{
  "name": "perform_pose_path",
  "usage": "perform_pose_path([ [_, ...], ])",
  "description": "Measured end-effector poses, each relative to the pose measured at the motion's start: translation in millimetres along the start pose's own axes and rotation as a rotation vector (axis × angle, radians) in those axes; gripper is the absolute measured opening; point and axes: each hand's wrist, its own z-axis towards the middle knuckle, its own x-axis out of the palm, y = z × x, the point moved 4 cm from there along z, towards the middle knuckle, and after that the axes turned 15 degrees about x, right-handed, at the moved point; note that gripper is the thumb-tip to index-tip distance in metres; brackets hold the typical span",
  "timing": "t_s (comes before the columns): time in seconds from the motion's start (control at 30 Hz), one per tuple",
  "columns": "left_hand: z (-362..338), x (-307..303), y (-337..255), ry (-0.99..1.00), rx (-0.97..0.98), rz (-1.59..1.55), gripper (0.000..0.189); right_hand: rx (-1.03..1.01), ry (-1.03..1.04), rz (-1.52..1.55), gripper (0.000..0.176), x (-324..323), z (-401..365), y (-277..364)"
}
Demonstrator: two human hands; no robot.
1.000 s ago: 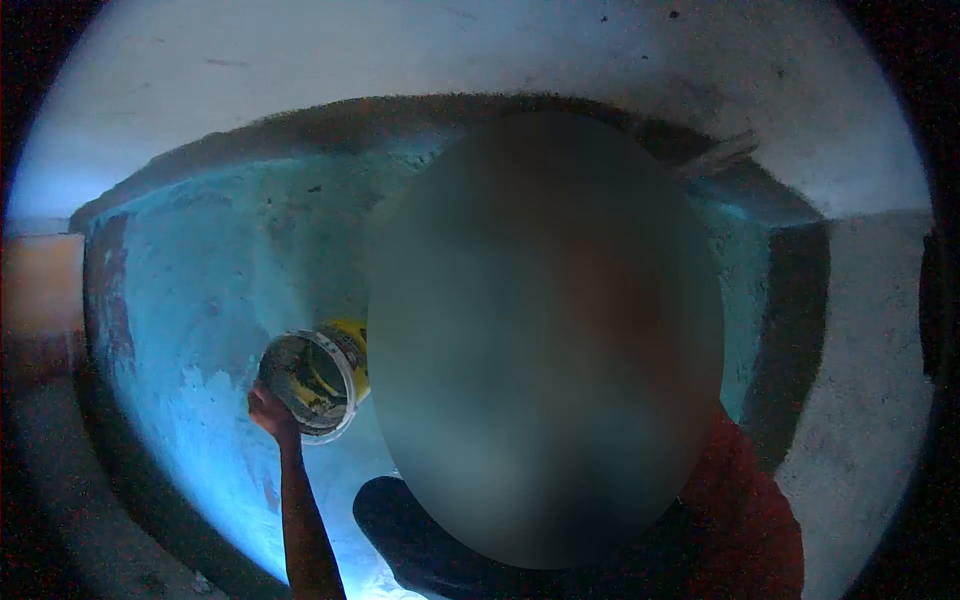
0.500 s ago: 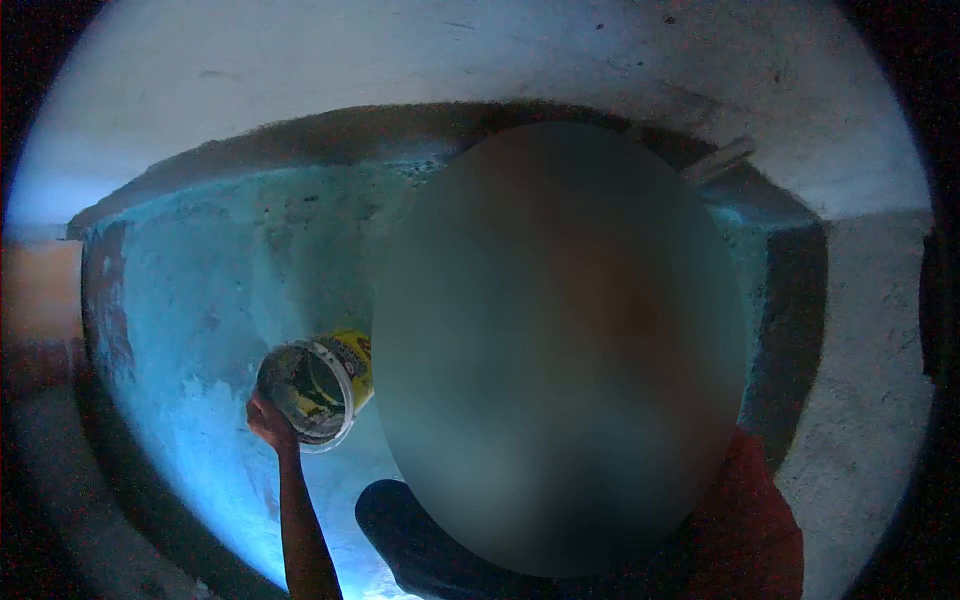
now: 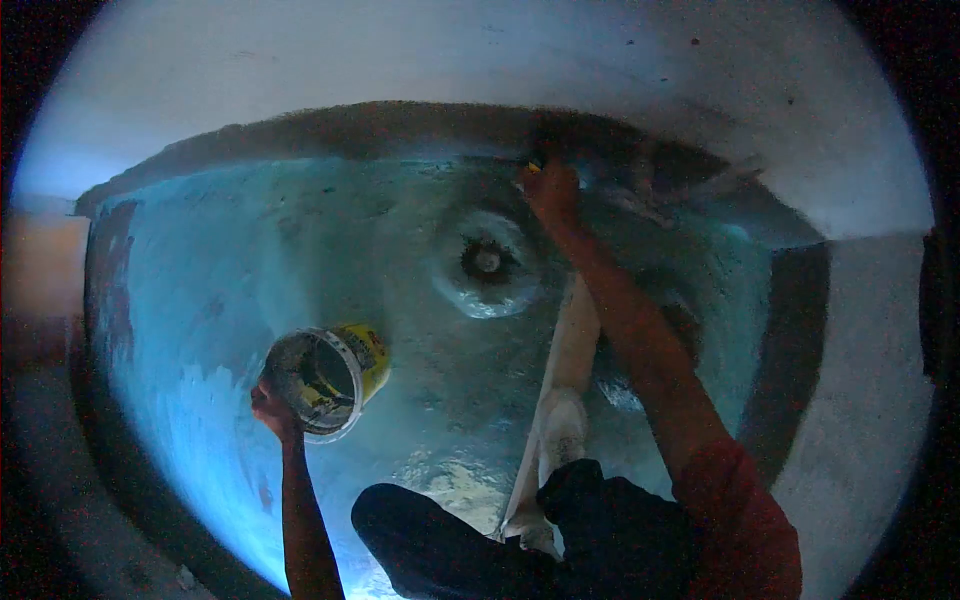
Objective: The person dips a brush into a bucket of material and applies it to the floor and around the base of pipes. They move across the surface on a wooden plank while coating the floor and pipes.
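My left hand (image 3: 273, 408) grips the rim of a yellow bucket (image 3: 372, 362), which is tilted so that its open mouth and grey-smeared inside show. Farther up, my right hand (image 3: 552, 190) is closed around a small tool (image 3: 536, 165) with a bit of yellow on it, at the dark band (image 3: 400, 130) along the top of the wet blue-green surface (image 3: 330, 250). The tool's far part is too dark to make out.
A round hole (image 3: 487, 262) with a pale ring sits in the blue-green surface. A pale pipe (image 3: 572, 345) runs down from near my right forearm toward my dark-clothed knees (image 3: 440, 540). A pale wall (image 3: 350, 60) rises beyond the dark band.
A large blurred patch covered the middle before; now the hole, pipe, right arm and right hand show. My left hand and the bucket have shifted only slightly.
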Motion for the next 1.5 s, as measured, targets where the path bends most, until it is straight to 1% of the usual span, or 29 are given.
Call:
perform_pose_path([
  [0.03, -1.2, -1.8, 6.2, 0.012, 0.018, 0.044, 0.037, -0.046, -0.020, 0.052, 0.053, 10.5, 1.7, 2.4],
  [0.1, -1.0, -0.9, 9.2, 0.047, 0.108, 0.092, 0.039, -0.056, 0.089, -0.073, 0.050, 34.7, 10.9, 21.3],
  [0.13, 0.0, -0.6, 5.6, 0.064, 0.151, 0.121, 0.040, -0.112, 0.173, -0.068, 0.048, 42.4, 9.3, 32.4],
  [0.23, -1.2, -0.8, -18.5, 0.048, 0.029, -0.055, 0.042, -0.335, 0.473, 0.020, 0.043, 39.1, -2.5, 85.0],
  [0.27, 0.6, 0.4, -16.8, 0.037, 0.072, -0.029, 0.042, -0.394, 0.577, 0.030, 0.042, 42.6, -7.1, 99.6],
  [0.33, 1.1, 2.6, -10.2, 0.015, 0.151, 0.023, 0.042, -0.432, 0.767, -0.103, 0.041, 66.8, -12.4, 122.1],
  [0.37, 1.2, 1.4, -7.7, 0.008, 0.126, 0.053, 0.041, -0.508, 0.844, -0.103, 0.041, 69.7, -23.5, 134.2],
  [0.43, 1.9, 1.0, -16.0, -0.005, 0.069, 0.112, 0.041, -0.663, 1.004, -0.109, 0.040, 49.4, -52.3, 166.7],
  [0.5, -0.7, 2.2, -1.3, -0.046, 0.011, 0.024, 0.040, -0.684, 1.082, -0.192, 0.040, 53.5, -63.3, 180.5],
  [0.53, -2.6, 3.3, 1.2, -0.052, 0.030, 0.018, 0.039, -0.691, 1.117, -0.237, 0.040, 56.1, -66.7, 184.5],
  [0.57, -4.5, 4.7, 3.5, -0.058, 0.048, 0.012, 0.039, -0.674, 1.124, -0.199, 0.041, 55.6, -68.1, 187.6],
  [0.63, 5.3, 0.1, -44.6, -0.041, 0.174, 0.086, 0.040, -0.638, 1.137, -0.123, 0.041, 52.5, -68.8, 187.9],
  [0.7, 3.3, 3.6, -17.7, -0.089, 0.080, 0.007, 0.041, -0.610, 1.107, -0.099, 0.043, 71.3, -43.3, 170.0],
  [0.73, -1.3, 6.6, -5.5, -0.113, 0.027, -0.028, 0.041, -0.504, 1.092, -0.071, 0.044, 66.9, -34.4, 162.6],
  [0.77, -2.6, 7.4, -5.7, -0.110, 0.026, -0.018, 0.041, -0.398, 1.073, -0.036, 0.045, 61.3, -26.2, 155.6],
  [0.83, -0.4, 3.4, -16.4, -0.103, 0.029, 0.004, 0.042, -0.237, 0.900, -0.052, 0.045, 42.6, -5.0, 142.9],
  [0.93, 6.7, -2.2, -43.8, -0.095, -0.063, 0.131, 0.041, -0.342, 0.489, -0.232, 0.044, 74.9, 61.3, 105.4],
  [0.97, 6.8, -0.9, -43.3, -0.099, -0.118, 0.103, 0.041, -0.375, 0.349, -0.284, 0.044, 78.5, 67.0, 105.1],
  [1.0, 6.3, -0.4, -41.4, -0.104, -0.172, 0.077, 0.041, -0.392, 0.446, -0.196, 0.043, 62.1, 44.0, 120.1],
  [1.03, 4.5, -0.9, -39.0, -0.108, -0.226, 0.053, 0.040, -0.406, 0.546, -0.107, 0.042, 25.4, 3.5, 145.7],
  [1.1, 5.1, -2.2, -40.7, -0.069, -0.130, 0.112, 0.043, -0.478, 0.686, -0.103, 0.039, 21.7, -28.3, 162.5],
  [1.17, 9.0, -1.1, -42.5, -0.023, -0.061, 0.197, 0.045, -0.597, 0.754, -0.277, 0.035, 69.8, -31.9, 149.3],
  [1.23, 9.1, 0.3, -41.7, 0.026, -0.035, 0.314, 0.049, -0.706, 0.655, -0.356, 0.030, 85.5, -60.3, 152.6],
  [1.27, 8.9, 1.9, -36.1, 0.007, -0.086, 0.234, 0.050, -0.764, 0.607, -0.397, 0.027, 89.8, -74.4, 155.2],
  [1.33, 7.7, 4.4, -28.4, -0.033, -0.192, 0.074, 0.052, -0.823, 0.825, -0.336, 0.024, 86.8, -99.0, 158.3],
  [1.37, 5.4, 4.0, -26.2, -0.020, -0.171, 0.099, 0.051, -0.849, 0.935, -0.307, 0.023, 83.2, -110.1, 157.9],
  [1.43, 9.6, -2.5, -44.4, 0.006, -0.129, 0.146, 0.049, -0.886, 1.095, -0.301, 0.021, 46.9, -133.4, 168.1],
  [1.47, 8.6, -3.3, -47.1, 0.003, -0.179, 0.135, 0.049, -0.906, 1.180, -0.305, 0.021, 32.1, -146.8, 168.3],
  [1.5, 8.9, -3.1, -48.8, -0.004, -0.230, 0.124, 0.048, -0.902, 1.132, -0.208, 0.021, 21.3, -150.6, 161.5],
])
